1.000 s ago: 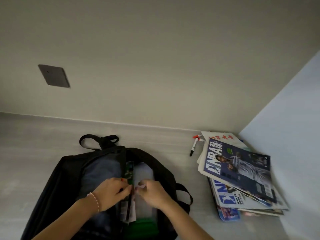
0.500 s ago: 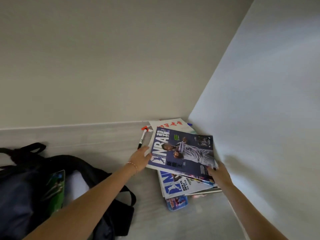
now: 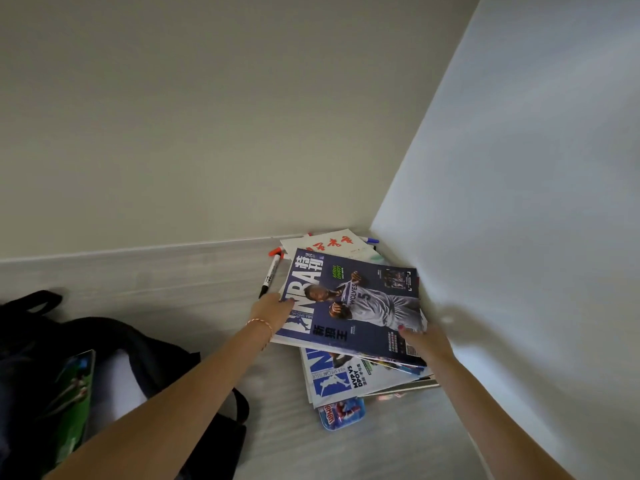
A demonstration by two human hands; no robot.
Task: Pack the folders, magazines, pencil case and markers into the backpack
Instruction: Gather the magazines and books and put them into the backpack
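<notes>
A dark blue NBA magazine (image 3: 349, 303) tops a stack in the corner. My left hand (image 3: 272, 311) grips its left edge and my right hand (image 3: 424, 342) grips its lower right corner; that side sits slightly raised off the stack. Under it lie a white NBA magazine (image 3: 337, 377) and other papers, with a white booklet (image 3: 325, 242) with red characters behind. A blue pencil case (image 3: 341, 412) pokes out below the stack. A red-capped marker (image 3: 270, 275) lies left of the stack, a blue-capped marker (image 3: 370, 240) behind it. The open black backpack (image 3: 138, 348) at the lower left holds a green-covered magazine (image 3: 74, 393).
A beige wall runs along the back and a white panel (image 3: 519, 237) closes the right side, hemming the stack into the corner. Bare grey tabletop (image 3: 173, 282) lies between the backpack and the stack.
My hands left the backpack opening and reached right to the stack; since half a second ago they have closed on the top NBA magazine, and the view has moved closer.
</notes>
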